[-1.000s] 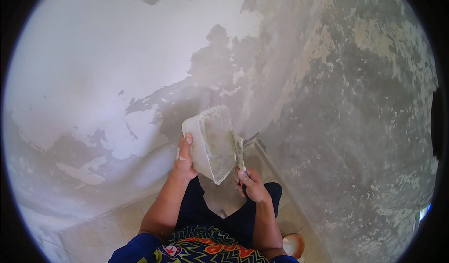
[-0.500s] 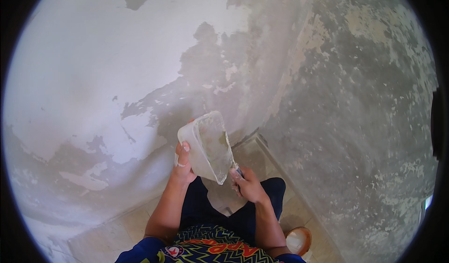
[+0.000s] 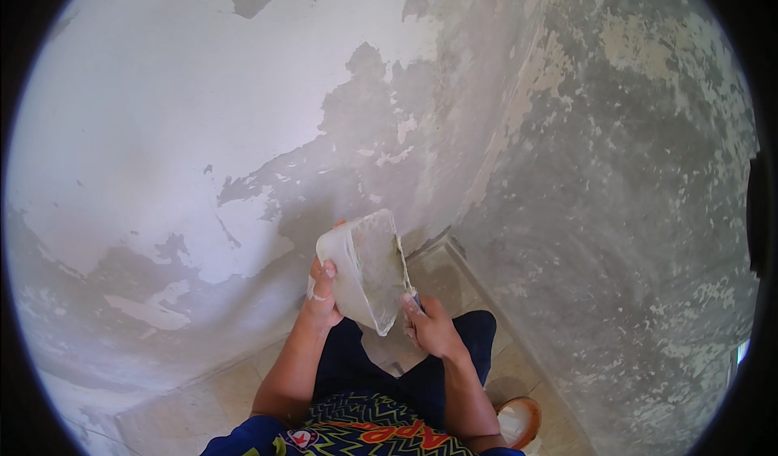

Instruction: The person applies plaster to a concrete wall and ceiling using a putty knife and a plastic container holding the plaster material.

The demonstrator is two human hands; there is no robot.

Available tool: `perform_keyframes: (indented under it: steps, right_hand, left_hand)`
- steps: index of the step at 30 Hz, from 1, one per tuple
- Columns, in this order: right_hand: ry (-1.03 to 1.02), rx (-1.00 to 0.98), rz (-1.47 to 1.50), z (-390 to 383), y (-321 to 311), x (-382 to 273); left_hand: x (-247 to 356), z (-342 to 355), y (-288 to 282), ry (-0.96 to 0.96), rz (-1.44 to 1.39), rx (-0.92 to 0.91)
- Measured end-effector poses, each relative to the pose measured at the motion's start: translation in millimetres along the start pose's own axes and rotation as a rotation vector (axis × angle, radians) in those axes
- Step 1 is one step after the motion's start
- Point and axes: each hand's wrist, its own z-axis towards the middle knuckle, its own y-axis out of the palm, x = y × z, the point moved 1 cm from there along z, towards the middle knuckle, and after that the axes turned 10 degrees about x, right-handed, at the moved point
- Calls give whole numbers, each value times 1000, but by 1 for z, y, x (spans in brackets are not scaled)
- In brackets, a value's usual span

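Note:
My left hand [image 3: 324,290] grips a translucent white plastic tub [image 3: 347,282] by its outer side. The tub is tilted with its mouth turned to the right, and whitish paste coats its inside and rim. In my right hand [image 3: 431,324] is a putty knife [image 3: 408,282], its fingers wrapped round the dark handle. The thin blade is seen nearly edge-on at the right rim of the tub; whether it touches the rim I cannot tell. White smears mark both hands.
Ahead stands a wall [image 3: 178,124] with patchy white coating over grey. A rough grey wall [image 3: 608,237] meets it at a corner on the right. An orange-brown bucket [image 3: 531,423] with white contents sits on the tiled floor [image 3: 198,403], beside my right forearm.
The tub has moved slightly down and to the right, and its mouth looks narrower. The putty knife stays by its right rim. The walls have shifted slightly in view.

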Motion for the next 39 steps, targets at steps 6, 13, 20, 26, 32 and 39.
perform_keyframes:
  steps: [6, 13, 20, 26, 32, 39]
  right_hand:
    - [12, 18, -47, 5, 1, 9]
    - [136, -111, 157, -8, -5, 3]
    - [120, -45, 41, -13, -1, -2]
    - [165, -47, -9, -14, -5, -13]
    - [225, -12, 70, 1, -5, -13]
    - [281, -111, 395, 6, -23, -10]
  left_hand:
    - [0, -3, -1, 4, 46, 27]
    - [-3, 10, -21, 31, -2, 86]
    - [2, 5, -3, 73, 43, 0]
    - [-4, 6, -7, 73, 111, -76]
    - [-18, 6, -15, 34, 24, -31]
    - [-20, 4, -16, -12, -134, 119]
